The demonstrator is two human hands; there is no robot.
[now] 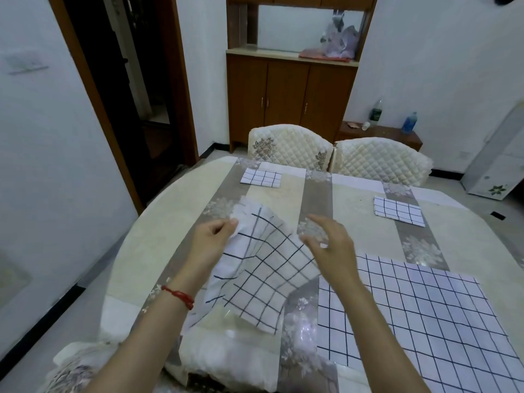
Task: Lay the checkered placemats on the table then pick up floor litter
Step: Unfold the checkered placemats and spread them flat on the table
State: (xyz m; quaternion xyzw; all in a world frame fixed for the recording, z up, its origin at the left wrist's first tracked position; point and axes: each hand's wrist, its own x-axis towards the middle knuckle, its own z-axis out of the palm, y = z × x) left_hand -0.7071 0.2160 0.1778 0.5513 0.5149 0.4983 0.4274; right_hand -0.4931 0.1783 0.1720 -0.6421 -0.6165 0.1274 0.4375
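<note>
Soft, even indoor light, faint glare on the table [198, 293], wide-angle bending at edges, slight overall blur.

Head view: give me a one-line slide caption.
Left hand lifts a checkered placemat above the table; right hand open beside it, three placemats already down.

The spread placemat [419, 313] runs off the frame's right edge, the table [147, 251] off the bottom, and the stuff on the cabinet shelf [337, 41] is too blurry to make out.
</note>
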